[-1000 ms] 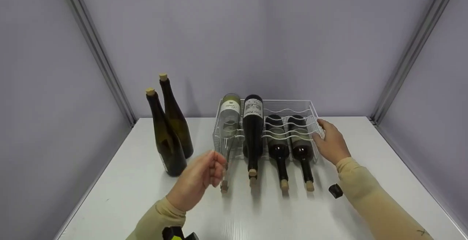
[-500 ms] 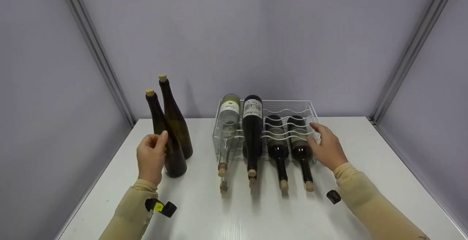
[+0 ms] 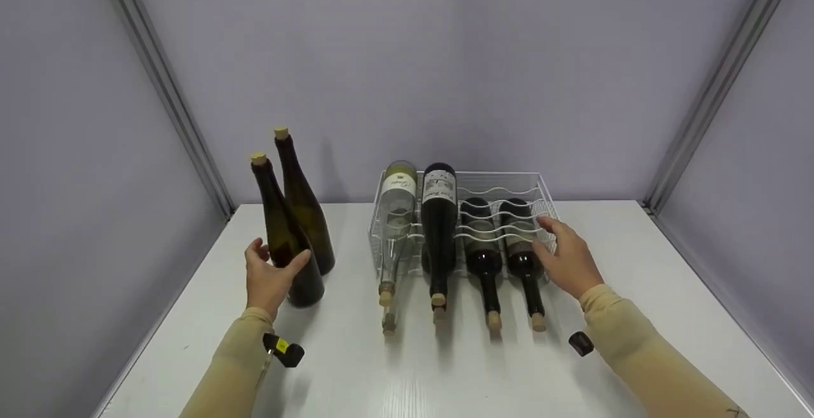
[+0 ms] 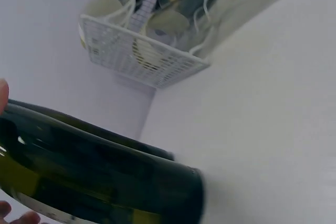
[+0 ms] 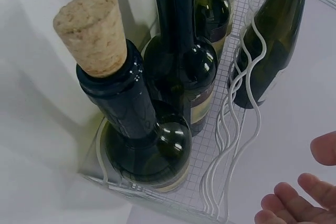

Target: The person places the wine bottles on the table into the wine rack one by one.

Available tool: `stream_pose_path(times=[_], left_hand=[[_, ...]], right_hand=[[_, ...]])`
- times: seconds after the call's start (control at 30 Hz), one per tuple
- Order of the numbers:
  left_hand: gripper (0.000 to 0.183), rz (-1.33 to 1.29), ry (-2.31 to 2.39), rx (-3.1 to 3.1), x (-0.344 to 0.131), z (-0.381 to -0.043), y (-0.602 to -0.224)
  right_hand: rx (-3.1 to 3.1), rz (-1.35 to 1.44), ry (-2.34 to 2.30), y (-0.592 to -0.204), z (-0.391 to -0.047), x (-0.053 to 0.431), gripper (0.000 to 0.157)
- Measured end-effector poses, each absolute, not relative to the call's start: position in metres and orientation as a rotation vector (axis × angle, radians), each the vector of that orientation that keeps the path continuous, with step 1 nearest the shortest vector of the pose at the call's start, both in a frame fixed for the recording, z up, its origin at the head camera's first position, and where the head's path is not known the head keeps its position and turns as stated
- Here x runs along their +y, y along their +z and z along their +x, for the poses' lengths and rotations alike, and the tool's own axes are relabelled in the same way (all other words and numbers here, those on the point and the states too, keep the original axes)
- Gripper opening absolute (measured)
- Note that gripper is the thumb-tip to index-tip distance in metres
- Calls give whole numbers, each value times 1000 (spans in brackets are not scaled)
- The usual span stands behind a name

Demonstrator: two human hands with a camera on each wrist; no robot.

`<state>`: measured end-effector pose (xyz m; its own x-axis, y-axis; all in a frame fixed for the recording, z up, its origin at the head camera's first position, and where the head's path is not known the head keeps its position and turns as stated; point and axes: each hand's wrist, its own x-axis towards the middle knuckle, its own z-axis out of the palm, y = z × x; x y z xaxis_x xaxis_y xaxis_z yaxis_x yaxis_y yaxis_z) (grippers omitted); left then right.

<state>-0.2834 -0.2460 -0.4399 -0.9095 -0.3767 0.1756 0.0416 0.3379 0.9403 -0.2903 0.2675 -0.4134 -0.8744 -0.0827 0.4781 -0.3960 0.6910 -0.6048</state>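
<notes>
My left hand (image 3: 270,281) is spread around the lower body of the front dark wine bottle (image 3: 294,259), thumb in front and fingers to its left; I cannot tell if it touches. This corked bottle stands upright just before a second dark wine bottle (image 3: 308,221). In the left wrist view the bottle's body (image 4: 105,166) lies between thumb and fingertips. My right hand (image 3: 569,262), relaxed, hovers at the right end of the white wire wine rack (image 3: 502,181); in the right wrist view its fingers (image 5: 294,203) are apart from the wires and hold nothing.
On the rack's upper tier lie a clear bottle (image 3: 399,205) and a dark labelled bottle (image 3: 439,214). Below them several corked bottles lie necks forward, among them two dark ones (image 3: 484,262) at right. Necks overhang the white table (image 3: 432,373). Grey walls (image 3: 407,74) enclose it.
My left hand has moved left from the clear bottle's neck to the front standing bottle, and its fingers have spread. My right hand has shifted slightly off the rack's side.
</notes>
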Motion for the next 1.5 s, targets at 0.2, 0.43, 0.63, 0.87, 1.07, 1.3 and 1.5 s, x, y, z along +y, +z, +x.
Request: stream_pose_path(times=[0.2, 0.43, 0.63, 0.87, 1.07, 1.3, 1.5], left_hand=[[119, 295, -1617, -2295, -243, -294, -461], [107, 271, -1547, -2300, -242, -300, -477], [94, 233, -1503, -2266, -242, -299, -481], [90, 195, -1436, -2220, -242, -297, -485], [87, 183, -1424, -2211, -241, -294, -483], [87, 136, -1372, -2274, -237, -283, -464], [85, 74, -1325, -2311, -226, -273, -438]], right_hand=[[-2501, 379, 1042, -415, -293, 266, 44], [-2535, 368, 1078, -418, -294, 267, 45], [-2553, 369, 1096, -419, -293, 268, 45], [-2590, 360, 1126, -416, -289, 266, 45], [-2573, 370, 1131, -411, -289, 265, 44], [-2553, 385, 1132, -408, -289, 265, 43], [-2541, 392, 1137, -404, -288, 262, 44]])
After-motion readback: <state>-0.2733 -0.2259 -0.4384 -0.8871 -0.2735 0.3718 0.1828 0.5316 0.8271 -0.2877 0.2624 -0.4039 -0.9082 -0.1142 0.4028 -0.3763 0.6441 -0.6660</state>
